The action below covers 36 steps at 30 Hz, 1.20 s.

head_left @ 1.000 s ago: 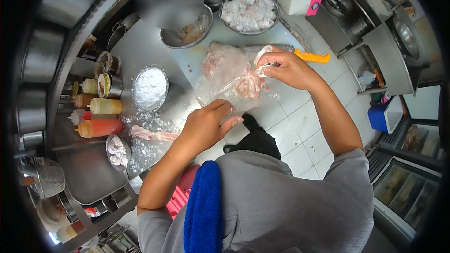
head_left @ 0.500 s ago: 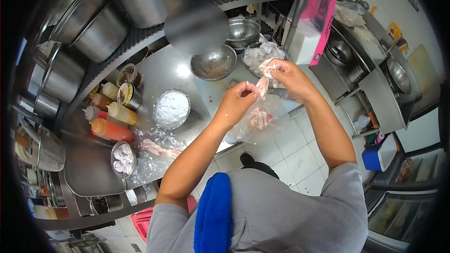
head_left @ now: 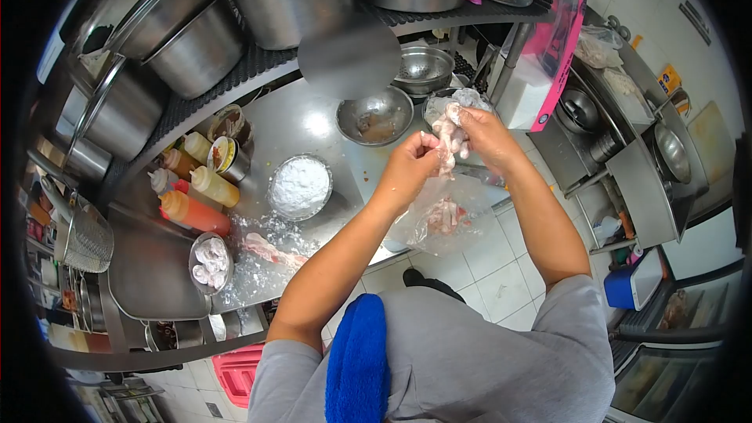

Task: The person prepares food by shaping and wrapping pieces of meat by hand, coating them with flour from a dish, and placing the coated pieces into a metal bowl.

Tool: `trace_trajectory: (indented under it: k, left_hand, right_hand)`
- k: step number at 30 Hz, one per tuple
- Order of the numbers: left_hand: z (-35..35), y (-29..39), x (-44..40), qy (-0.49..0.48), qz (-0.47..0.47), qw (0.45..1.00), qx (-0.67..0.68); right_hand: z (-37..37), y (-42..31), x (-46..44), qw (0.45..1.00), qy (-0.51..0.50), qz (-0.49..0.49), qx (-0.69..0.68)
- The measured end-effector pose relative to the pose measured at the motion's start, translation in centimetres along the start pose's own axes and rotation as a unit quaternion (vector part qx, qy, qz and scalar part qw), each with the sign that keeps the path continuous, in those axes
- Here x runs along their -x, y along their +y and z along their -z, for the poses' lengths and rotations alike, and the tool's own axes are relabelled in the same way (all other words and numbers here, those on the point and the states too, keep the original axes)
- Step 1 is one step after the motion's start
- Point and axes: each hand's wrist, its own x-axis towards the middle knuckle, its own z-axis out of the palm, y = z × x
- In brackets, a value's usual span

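Note:
My left hand (head_left: 407,168) pinches the lower end of a pale, stretchy piece of raw meat (head_left: 449,139). Its upper part is gripped by my right hand (head_left: 486,137), fingers curled around it. Below both hands, a clear plastic bag (head_left: 470,239) hangs at the counter's edge with more pinkish raw meat (head_left: 445,216) inside. A bowl of white powder (head_left: 301,188) stands left of my left hand. Another strip of raw meat (head_left: 270,251) lies on the powder-dusted counter, beside a small bowl (head_left: 226,276) of white-coated pieces (head_left: 210,260).
Squeeze bottles (head_left: 196,211) stand at the counter's left. Behind my hands are a steel bowl (head_left: 352,131) with some liquid, a colander (head_left: 423,69) and a partly hidden bowl with a plastic bag (head_left: 470,99). Large pots (head_left: 290,0) line the shelf overhead.
The meat between my hands was stretched and twisted; now it is bunched up and hangs lower from my right hand. My hands are slightly closer together. The view has shifted slightly.

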Motion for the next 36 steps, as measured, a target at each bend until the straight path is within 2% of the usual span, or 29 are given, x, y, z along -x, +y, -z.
trace_trajectory:
  k: [1,3,5,7,9,11,12,14,15,17,18,20,21,23,27,29,30,35,36]
  left_hand:
    - [0.0,0.3,0.1,0.0,0.0,1.0,0.0]
    - [0.1,0.6,0.1,0.036,0.068,0.995,0.064]
    - [0.4,0.6,0.3,0.057,0.063,0.994,0.073]
    - [0.6,0.6,0.3,0.076,0.058,0.992,0.083]
    - [1.0,0.4,0.5,0.098,0.067,0.991,0.062]
    - [1.7,-0.1,0.5,0.087,0.053,0.994,0.04]
    - [2.0,-0.2,0.4,0.073,0.035,0.997,0.018]
    - [2.1,0.7,0.6,0.084,0.048,0.995,0.021]
    - [2.1,1.1,0.7,0.091,0.06,0.994,0.023]
    - [1.9,1.6,0.7,0.103,0.06,0.992,0.033]
    - [1.9,1.6,0.8,0.112,0.06,0.991,0.043]
    - [2.0,1.8,0.6,0.113,0.065,0.99,0.046]
    - [2.2,1.9,0.4,0.113,0.069,0.99,0.05]
    - [2.7,1.6,-0.1,0.103,0.041,0.991,0.072]
    - [4.1,2.3,-0.6,0.06,-0.015,0.99,0.128]
    - [4.3,3.1,-0.4,0.089,-0.016,0.987,0.136]
    - [4.4,3.4,-0.4,0.114,-0.017,0.983,0.142]
    - [6.0,4.4,-0.1,0.107,-0.024,0.986,0.125]
    - [6.1,4.9,0.1,0.096,-0.01,0.992,0.087]
  right_hand:
    - [-0.2,0.1,0.3,1.0,0.0,0.0,0.0]
    - [-0.9,0.2,0.9,0.998,0.009,0.035,0.049]
    - [-0.8,2.2,0.6,0.994,0.019,0.024,0.102]
    - [-1.4,4.1,0.8,0.969,0.057,0.148,0.19]
    - [-1.5,4.7,0.8,0.964,0.071,0.132,0.22]
    - [-1.4,4.5,0.9,0.966,0.055,0.009,0.253]
    - [-1.3,4.8,0.9,0.966,0.052,0.009,0.253]
    - [-1.4,5.1,0.9,0.946,0.123,0.088,0.286]
    - [-1.6,5.1,1.0,0.947,0.121,0.088,0.286]
    - [-2.6,3.9,1.3,0.987,0.139,0.057,0.064]
    - [-2.7,4.4,1.0,0.987,0.138,0.056,0.064]
    - [-3.0,5.5,0.3,0.963,0.123,0.216,0.106]
    - [-2.9,5.8,0.3,0.963,0.123,0.217,0.106]
    - [-3.1,5.7,0.7,0.997,-0.025,0.032,0.06]
    - [-2.7,6.7,0.8,0.997,-0.064,-0.015,-0.032]
    - [-3.1,5.9,1.5,0.993,-0.015,-0.056,-0.105]
    - [-2.9,6.0,1.7,0.993,-0.015,-0.057,-0.105]
    - [-1.1,5.7,3.5,0.994,-0.023,-0.08,-0.066]
    - [-1.1,4.9,4.3,0.994,-0.027,-0.082,-0.066]
